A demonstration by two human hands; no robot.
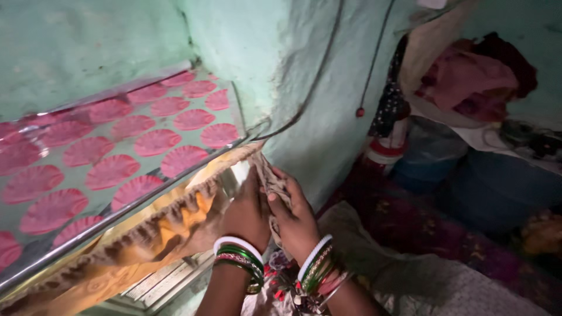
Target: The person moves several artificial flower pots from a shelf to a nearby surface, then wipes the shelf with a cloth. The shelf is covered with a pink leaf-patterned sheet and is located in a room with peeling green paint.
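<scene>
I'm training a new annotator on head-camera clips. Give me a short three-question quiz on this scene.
1. True or false: both hands grip the beige patterned cloth at the corner of the green wall.
2. Which hand lies nearer the metal rail? A) left hand B) right hand
3. What pattern covers the panel above the rail?

Key
1. True: both pinch its edge.
2. A.
3. Pink shell-like fans on green.
</scene>
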